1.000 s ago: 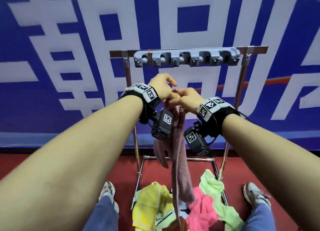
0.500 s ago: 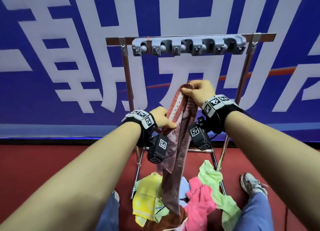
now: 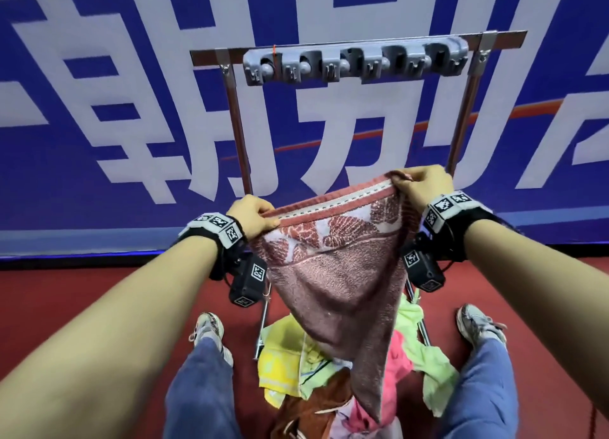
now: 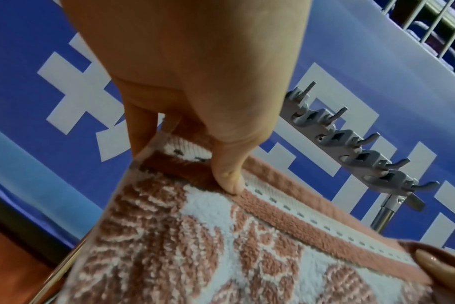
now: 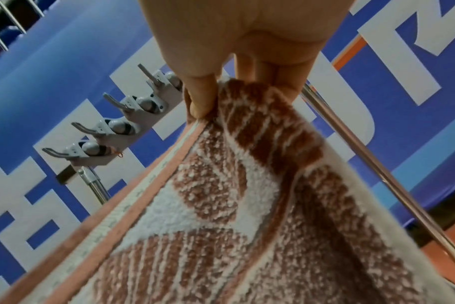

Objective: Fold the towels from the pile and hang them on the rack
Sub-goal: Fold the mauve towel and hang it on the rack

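Down at the feet sits the jumbled pile of coloured towels [image 3: 333,369], and above it hangs the pink terry towel with the white leaf pattern [image 3: 333,267]. The left hand [image 3: 253,215] pinches one top corner, the right hand [image 3: 423,188] the other, hem stretched between. Best level both corners before folding. Beyond stands the chrome rack with its grey hook strip [image 3: 354,61], bare.

The left hand [image 4: 195,82] pinches a corner of the pink-and-white towel [image 4: 208,246], its thumb pressed on the striped hem and its fingers behind the cloth. The hem runs taut toward the lower right, where a fingertip of the right hand [image 4: 439,265] holds it. Beyond stands the rack [image 4: 382,214] with its grey hook strip [image 4: 356,150], in front of a blue banner [image 4: 39,123] with white characters.
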### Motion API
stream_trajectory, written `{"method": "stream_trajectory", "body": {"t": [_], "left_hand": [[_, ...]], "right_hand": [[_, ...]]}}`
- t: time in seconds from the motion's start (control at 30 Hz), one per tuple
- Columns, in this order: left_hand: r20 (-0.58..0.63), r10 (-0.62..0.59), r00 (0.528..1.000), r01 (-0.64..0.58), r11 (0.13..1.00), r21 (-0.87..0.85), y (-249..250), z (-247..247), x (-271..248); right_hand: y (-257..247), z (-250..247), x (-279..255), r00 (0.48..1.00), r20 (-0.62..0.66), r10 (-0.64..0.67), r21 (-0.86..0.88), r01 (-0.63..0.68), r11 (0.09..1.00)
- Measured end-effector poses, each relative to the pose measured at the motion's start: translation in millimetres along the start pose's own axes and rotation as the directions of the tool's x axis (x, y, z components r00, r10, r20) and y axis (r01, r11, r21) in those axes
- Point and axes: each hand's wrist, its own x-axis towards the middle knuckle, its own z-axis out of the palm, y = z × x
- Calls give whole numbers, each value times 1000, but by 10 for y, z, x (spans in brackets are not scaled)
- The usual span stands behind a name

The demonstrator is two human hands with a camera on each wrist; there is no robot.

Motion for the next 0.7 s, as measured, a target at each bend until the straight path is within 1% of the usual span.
{"method": "stream_trajectory", "body": {"t": [0.07, 0.1, 0.17, 0.2, 0.23, 0.27, 0.33, 0.4, 0.47, 0.57, 0.63, 0.7], "left_hand": [[-26, 31, 999, -31, 999, 24, 63, -93, 18], [-46, 47, 998, -46, 998, 31, 91, -144, 32], [-95, 60, 994, -56, 997, 44, 123, -194, 54], [-129, 51, 990, -44, 997, 60, 127, -191, 49], [-160, 25, 987, -9, 995, 102, 122, -167, 34], [-185, 5, 983, 30, 982, 186, 117, -117, 3], [-218, -9, 976, 92, 924, 371, 106, 8, -57], [-200, -43, 979, 125, 901, 415, 100, 144, -108], [-184, -78, 980, 145, 909, 390, 79, 258, -126], [-199, -129, 971, 192, 921, 339, 57, 386, -137], [-202, -191, 961, 235, 946, 222, 27, 447, -141], [-148, -265, 953, 272, 962, 32, -7, 506, -151]], "right_hand": [[19, 2, -36, 1000, -14, -24, 17, 24, 1000], [0, -2, -46, 999, -38, -34, 60, 36, 998], [-15, -18, -62, 994, -107, -17, 150, 33, 988], [4, -5, -74, 992, -126, 1, 164, 20, 986], [45, 18, -95, 993, -114, 16, 141, 0, 990], [112, 59, -134, 997, -78, 23, 92, -16, 996], [241, 147, -220, 1000, -15, 22, -7, -22, 1000], [321, 205, -313, 999, -25, 36, -23, -37, 999], [358, 239, -382, 997, -57, 53, 11, -52, 999], [380, 272, -477, 994, -82, 65, 51, -61, 997], [395, 287, -533, 992, -105, 63, 48, -58, 997], [431, 310, -573, 993, -96, 73, 41, -69, 997]]}}
